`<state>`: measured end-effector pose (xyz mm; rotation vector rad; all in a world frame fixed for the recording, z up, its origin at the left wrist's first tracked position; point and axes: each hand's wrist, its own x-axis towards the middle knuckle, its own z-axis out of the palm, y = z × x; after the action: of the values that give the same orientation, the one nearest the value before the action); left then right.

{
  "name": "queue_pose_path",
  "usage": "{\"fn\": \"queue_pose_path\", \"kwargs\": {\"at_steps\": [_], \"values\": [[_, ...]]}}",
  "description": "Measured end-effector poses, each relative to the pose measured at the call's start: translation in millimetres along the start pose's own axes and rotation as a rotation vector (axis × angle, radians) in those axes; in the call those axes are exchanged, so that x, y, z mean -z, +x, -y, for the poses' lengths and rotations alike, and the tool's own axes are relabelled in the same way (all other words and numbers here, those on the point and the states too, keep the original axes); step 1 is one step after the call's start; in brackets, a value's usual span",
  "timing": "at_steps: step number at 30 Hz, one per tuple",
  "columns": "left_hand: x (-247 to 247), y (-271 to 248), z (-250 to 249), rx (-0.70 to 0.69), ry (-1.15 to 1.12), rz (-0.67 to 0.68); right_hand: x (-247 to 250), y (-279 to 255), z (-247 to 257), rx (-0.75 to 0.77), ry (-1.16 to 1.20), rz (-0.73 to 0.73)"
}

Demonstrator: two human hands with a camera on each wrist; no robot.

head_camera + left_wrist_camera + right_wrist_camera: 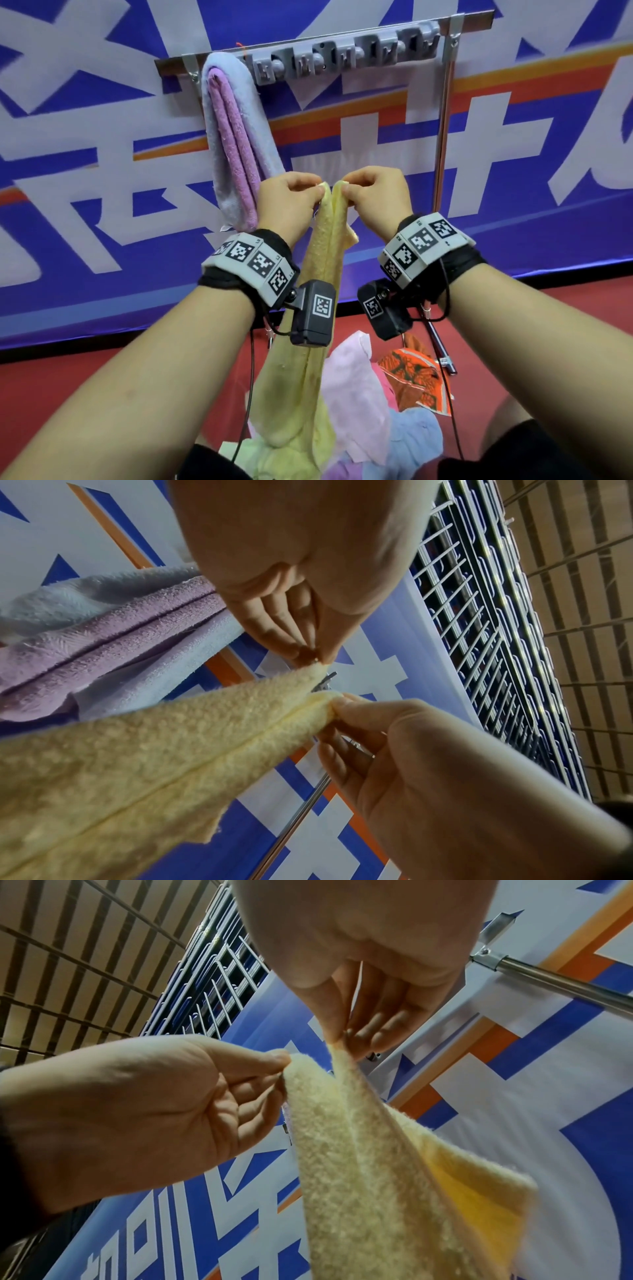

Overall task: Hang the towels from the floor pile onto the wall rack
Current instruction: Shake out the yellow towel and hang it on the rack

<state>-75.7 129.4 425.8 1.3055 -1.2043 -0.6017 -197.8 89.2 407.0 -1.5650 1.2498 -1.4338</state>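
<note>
Below the wall rack [342, 51], the yellow towel [322, 260] hangs lengthwise — pinched at its top edge by left hand [287, 202] and right hand [380, 198], close together.

both bare forearms wear black wrist wraps [459, 263] carrying grey bands [251, 263] of black-and-white square markers, small black tagged cameras [313, 311] and thin black cables [248, 394].

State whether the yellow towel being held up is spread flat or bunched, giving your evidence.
Bunched. The yellow towel hangs as a narrow folded strip, its top corners pinched close together by the left hand and right hand.
</note>
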Motion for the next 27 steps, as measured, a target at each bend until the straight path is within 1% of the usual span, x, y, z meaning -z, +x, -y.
{"fn": "queue_pose_path", "kwargs": {"at_steps": [4,9,12,16,19,24,27], "values": [[-11,4,6,0.006,0.014,0.028,1,-4,-4,0.023,0.032,0.064],[-21,4,11,-0.012,0.045,0.061,10,-4,-14,0.016,0.041,0.07],[-26,2,11,-0.046,0.07,0.078,13,-4,-17,0.017,0.036,0.047],[-32,3,12,-0.093,0.135,0.058,15,-4,-19,0.014,0.049,0.001],[-34,4,14,-0.103,0.173,0.056,15,-6,-20,0.018,0.06,-0.017],[-32,2,18,-0.102,0.142,0.123,17,-5,-25,-0.016,0.088,0.053],[-31,3,23,-0.115,0.17,0.145,17,-7,-25,-0.018,0.109,0.088]]}}
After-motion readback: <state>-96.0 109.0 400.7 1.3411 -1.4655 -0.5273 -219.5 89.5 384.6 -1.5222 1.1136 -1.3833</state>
